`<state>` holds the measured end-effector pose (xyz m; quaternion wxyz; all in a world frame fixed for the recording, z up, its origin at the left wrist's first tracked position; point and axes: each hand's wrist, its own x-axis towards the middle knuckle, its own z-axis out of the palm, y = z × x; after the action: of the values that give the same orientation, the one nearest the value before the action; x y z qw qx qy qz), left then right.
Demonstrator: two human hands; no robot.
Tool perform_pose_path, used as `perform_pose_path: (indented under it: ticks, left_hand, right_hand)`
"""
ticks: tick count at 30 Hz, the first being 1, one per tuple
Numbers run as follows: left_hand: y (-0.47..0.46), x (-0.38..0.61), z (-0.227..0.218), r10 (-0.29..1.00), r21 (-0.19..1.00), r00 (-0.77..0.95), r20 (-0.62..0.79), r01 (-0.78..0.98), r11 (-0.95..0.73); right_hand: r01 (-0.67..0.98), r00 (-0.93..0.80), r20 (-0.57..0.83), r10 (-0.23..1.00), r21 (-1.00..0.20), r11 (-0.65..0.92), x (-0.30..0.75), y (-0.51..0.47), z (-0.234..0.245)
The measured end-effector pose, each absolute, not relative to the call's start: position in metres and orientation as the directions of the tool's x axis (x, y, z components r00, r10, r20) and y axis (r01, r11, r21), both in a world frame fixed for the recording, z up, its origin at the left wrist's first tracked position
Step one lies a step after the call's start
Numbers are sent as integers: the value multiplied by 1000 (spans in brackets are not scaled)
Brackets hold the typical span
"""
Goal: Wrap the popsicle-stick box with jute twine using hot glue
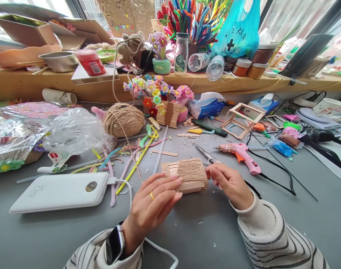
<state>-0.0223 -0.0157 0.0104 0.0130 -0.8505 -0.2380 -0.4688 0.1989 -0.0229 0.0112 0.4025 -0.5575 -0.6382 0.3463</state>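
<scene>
A small craft-stick box lies on the grey table, its right part wound with rows of jute twine and bare sticks showing at its left and front. My left hand, with a ring on one finger, holds the box from the left, fingers stretched over its front and top. Close against the box's right end, my right hand is closed in a pinch; what sits between its fingertips is hidden. From the ball of twine a strand runs down toward my left hand. Scissors lie just behind the box.
A pink glue gun with a black cord lies at right. A white power bank and its cable are at left. Behind stand a wooden stick frame, a bundle of craft sticks and pipe-cleaner flowers. Jars line the shelf.
</scene>
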Motion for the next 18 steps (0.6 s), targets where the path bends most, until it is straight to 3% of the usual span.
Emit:
perform_pose_path:
  ticks: [3, 9, 13, 16, 18]
  left_hand:
    - [-15, -23, 9, 401, 205, 454, 796, 420, -884]
    - [-17, -24, 8, 482, 330, 359, 799, 408, -851]
    - [-17, -27, 10, 558, 475, 143, 817, 383, -793]
    - [-17, -27, 15, 628, 576, 112, 770, 301, -760]
    - [-19, -25, 19, 657, 611, 120, 744, 277, -742]
  right_hand:
    - [319, -160, 94, 983, -937, 142, 189, -24, 13]
    - [114, -113, -30, 993, -993, -17, 178, -20, 11]
    - [94, -96, -35, 995, -995, -26, 178, -17, 6]
    - [125, -58, -21, 998, -992, -14, 180, -17, 2]
    - [203, 67, 53, 996, -978, 39, 182, -18, 1]
